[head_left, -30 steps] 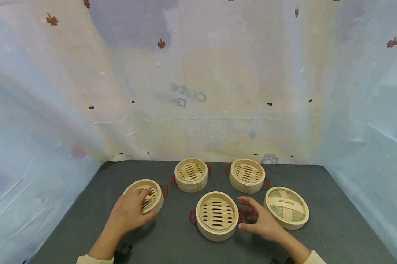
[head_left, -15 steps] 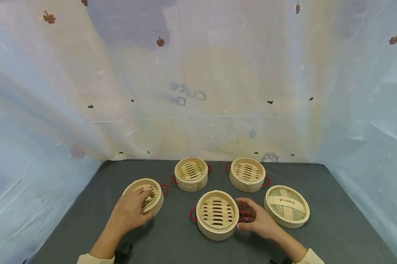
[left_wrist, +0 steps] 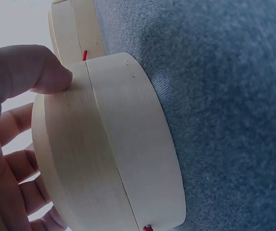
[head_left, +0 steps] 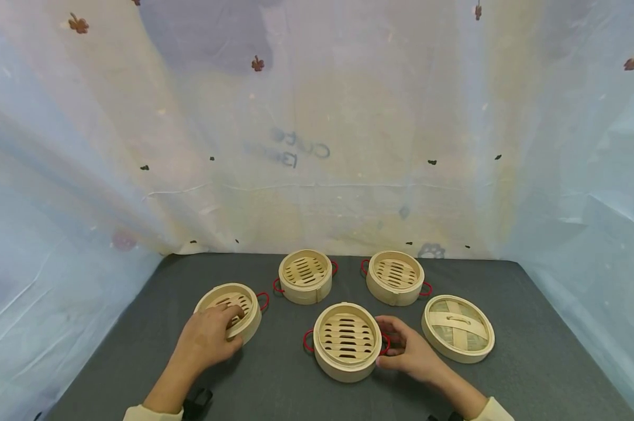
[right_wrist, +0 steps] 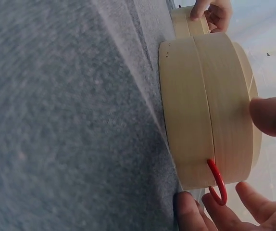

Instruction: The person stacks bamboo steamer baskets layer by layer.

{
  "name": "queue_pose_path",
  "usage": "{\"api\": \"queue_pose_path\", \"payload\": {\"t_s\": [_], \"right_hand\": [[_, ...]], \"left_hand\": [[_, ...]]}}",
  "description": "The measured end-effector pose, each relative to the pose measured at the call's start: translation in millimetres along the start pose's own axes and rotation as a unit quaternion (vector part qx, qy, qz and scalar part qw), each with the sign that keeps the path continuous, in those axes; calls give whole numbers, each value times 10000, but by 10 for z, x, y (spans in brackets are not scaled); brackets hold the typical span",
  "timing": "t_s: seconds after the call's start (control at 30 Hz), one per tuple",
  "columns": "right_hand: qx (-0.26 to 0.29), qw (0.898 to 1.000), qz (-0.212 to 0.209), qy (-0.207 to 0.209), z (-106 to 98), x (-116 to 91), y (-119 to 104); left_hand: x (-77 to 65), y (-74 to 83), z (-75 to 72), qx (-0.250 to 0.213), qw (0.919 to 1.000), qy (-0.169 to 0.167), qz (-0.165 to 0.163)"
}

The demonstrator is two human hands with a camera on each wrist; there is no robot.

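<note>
My left hand (head_left: 209, 334) grips the rim of a round bamboo steamer basket (head_left: 248, 327) at the left. In the left wrist view its thumb (left_wrist: 51, 72) presses the outer wall, while the other fingers reach over the slatted top. A second steamer basket (head_left: 347, 344), with red loop handles at its sides, stands at the front middle. My right hand (head_left: 414, 354) is at that basket's right side. In the right wrist view the thumb (right_wrist: 272, 115) is at the upper rim and the fingers spread loosely around the red handle (right_wrist: 218, 180).
Two more steamer baskets stand behind, one at the back middle (head_left: 305, 278) and one at the back right (head_left: 395, 279). A woven bamboo lid (head_left: 457, 329) lies right of my right hand. A dark grey cloth (head_left: 280, 386) covers the table, with a pale curtain (head_left: 317, 222) behind.
My right hand has moved slightly left, closer to the front middle basket. The left hand keeps its grip on the left basket, almost unmoved.
</note>
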State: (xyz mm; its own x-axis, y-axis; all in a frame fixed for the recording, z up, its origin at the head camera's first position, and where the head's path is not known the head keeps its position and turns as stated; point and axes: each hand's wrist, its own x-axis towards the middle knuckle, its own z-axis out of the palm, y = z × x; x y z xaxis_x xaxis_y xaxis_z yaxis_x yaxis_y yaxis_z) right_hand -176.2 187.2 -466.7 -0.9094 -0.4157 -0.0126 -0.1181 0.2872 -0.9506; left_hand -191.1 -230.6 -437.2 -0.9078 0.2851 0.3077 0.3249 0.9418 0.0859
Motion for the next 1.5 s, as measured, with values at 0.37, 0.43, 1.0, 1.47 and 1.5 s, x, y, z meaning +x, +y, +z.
{"api": "queue_pose_path", "payload": {"t_s": [0.37, 0.43, 1.0, 1.47, 1.5], "right_hand": [[46, 10000, 70, 53, 18, 15, 11], [24, 9999, 85, 74, 21, 14, 5], [57, 9998, -27, -176, 20, 9, 26], [174, 9995, -4, -244, 19, 15, 30], [182, 9995, -11, -254, 19, 16, 32]], "left_hand": [[-30, -8, 44, -84, 9999, 134, -30], [-38, -9, 47, -85, 9998, 175, -24], [-44, 10, 31, -201, 9997, 108, -87], [-39, 31, 25, -138, 9999, 86, -22], [-39, 32, 25, -128, 9999, 97, -16]]}}
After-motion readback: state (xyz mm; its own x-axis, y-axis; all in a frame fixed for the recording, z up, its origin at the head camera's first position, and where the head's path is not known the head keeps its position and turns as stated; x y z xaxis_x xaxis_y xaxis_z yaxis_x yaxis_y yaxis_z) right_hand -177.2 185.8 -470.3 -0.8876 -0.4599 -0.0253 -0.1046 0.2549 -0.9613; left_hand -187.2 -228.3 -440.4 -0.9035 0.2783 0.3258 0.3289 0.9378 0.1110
